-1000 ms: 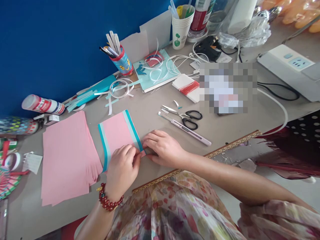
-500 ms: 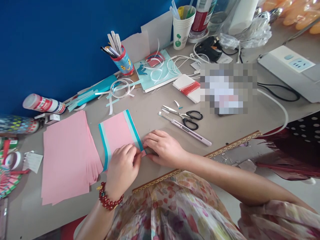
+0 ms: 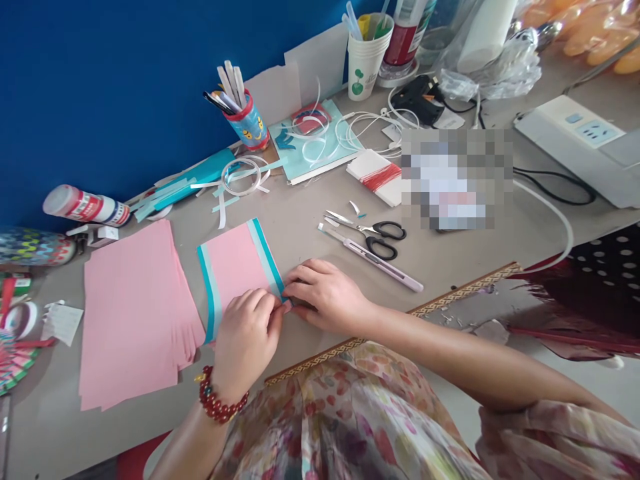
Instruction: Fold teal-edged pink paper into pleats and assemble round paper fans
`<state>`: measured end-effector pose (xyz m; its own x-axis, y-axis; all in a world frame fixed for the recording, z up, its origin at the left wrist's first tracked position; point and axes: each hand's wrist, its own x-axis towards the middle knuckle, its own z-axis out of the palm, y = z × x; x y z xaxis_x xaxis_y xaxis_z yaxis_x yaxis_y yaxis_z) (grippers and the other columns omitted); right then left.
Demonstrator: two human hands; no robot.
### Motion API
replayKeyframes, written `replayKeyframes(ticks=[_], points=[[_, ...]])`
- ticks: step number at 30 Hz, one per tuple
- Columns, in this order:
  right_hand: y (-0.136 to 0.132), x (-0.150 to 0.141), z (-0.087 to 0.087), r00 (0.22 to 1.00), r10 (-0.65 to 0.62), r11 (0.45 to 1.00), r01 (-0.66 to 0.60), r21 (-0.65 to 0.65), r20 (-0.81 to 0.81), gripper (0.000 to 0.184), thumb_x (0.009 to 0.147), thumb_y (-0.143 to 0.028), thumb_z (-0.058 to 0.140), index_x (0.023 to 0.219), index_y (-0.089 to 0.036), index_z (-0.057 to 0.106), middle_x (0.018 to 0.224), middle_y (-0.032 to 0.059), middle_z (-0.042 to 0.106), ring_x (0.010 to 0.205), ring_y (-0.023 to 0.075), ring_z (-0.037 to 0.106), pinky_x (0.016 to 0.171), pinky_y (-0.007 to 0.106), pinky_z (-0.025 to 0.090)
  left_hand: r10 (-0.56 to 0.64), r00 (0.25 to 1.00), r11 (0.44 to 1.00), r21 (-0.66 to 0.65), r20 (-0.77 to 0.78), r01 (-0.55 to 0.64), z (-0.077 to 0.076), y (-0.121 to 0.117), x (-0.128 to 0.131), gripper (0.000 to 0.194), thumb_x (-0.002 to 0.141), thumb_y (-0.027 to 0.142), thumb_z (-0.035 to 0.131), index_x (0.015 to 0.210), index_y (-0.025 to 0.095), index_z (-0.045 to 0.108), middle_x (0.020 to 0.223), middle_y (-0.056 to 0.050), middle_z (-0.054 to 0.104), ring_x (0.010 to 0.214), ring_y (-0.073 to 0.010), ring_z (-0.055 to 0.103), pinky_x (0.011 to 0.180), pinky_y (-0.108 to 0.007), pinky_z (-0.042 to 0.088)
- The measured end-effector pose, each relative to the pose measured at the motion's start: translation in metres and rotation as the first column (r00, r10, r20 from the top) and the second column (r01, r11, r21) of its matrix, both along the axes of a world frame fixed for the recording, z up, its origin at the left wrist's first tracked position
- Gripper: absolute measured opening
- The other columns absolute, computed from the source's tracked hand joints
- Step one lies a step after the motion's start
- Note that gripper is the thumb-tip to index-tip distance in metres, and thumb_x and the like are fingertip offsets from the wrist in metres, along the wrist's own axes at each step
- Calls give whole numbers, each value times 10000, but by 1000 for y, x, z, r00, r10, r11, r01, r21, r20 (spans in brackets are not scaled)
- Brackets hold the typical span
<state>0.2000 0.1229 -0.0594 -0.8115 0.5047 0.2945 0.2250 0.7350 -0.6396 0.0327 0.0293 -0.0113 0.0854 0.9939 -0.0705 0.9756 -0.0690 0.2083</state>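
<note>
A pink sheet of paper (image 3: 234,259) with teal and pale blue strips along two sides lies on the desk before me. My left hand (image 3: 249,331) rests over its near part, thumb and fingers pinched at the near right corner. At that same corner my right hand (image 3: 323,295) has its fingertips closed on the paper's edge. The near edge is mostly hidden beneath my hands; a small bit of it sticks up between the fingertips. Right of the sheet lie black-handled scissors (image 3: 383,240) and a pale utility knife (image 3: 383,265).
A fanned stack of pink paper (image 3: 133,313) lies at the left. Behind stand a blue pen cup (image 3: 249,125) and paper cups (image 3: 364,67). Ribbon rolls (image 3: 243,179), a card of red thread (image 3: 375,177), a glue gun (image 3: 419,100) and a power strip (image 3: 575,127) are farther back.
My right fingertips have shifted slightly left at the paper's near right corner, and the bit of edge there looks more raised. Otherwise the hands and the sheet stay nearly in place.
</note>
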Motion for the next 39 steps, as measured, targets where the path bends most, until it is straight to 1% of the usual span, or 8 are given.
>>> replayKeyframes(ticks=[9, 19, 26, 34, 39], points=[[0, 0, 0, 1000, 2, 1000, -2, 3, -2, 147, 895, -233, 574, 1005, -203, 668, 1118, 85, 648, 980, 233, 524, 857, 368, 429, 3, 1000, 1000, -3, 19, -3, -2, -3, -2, 219, 976, 247, 441, 780, 204, 528, 769, -33, 582, 761, -203, 557, 707, -334, 411], [-1, -1, 0, 1000, -3, 1000, 3, 6, 9, 150, 867, -209, 597, 996, -194, 671, 1111, 85, 650, 984, 230, 521, 866, 358, 427, -14, 1000, 997, -77, -22, 12, -1, 5, -4, 196, 951, 208, 446, 759, 205, 486, 763, -31, 571, 752, -205, 559, 710, -335, 413], [-1, -1, -1, 1000, -8, 1000, 8, 17, 9, 162, 856, -201, 610, 1006, -197, 672, 1125, 78, 650, 988, 224, 522, 866, 354, 428, -30, 998, 991, -128, -46, 24, 1, 7, -5, 205, 962, 235, 446, 762, 206, 476, 772, -27, 566, 767, -206, 556, 716, -342, 410], [-1, -1, -2, 1000, -6, 1000, 6, 26, 18, 187, 839, -200, 629, 1021, -198, 672, 1136, 69, 648, 997, 226, 521, 869, 354, 430, -59, 997, 990, -128, -39, 53, 1, 10, -7, 200, 966, 246, 464, 770, 205, 476, 780, -17, 578, 771, -203, 560, 717, -350, 403], [0, -1, 0, 1000, -7, 1000, 7, 25, 17, 175, 843, -198, 625, 1011, -197, 674, 1124, 75, 651, 988, 225, 524, 862, 352, 432, -55, 998, 990, -130, -31, 50, 2, 10, -6, 184, 953, 230, 474, 771, 205, 482, 785, -23, 584, 774, -205, 562, 718, -348, 406]])
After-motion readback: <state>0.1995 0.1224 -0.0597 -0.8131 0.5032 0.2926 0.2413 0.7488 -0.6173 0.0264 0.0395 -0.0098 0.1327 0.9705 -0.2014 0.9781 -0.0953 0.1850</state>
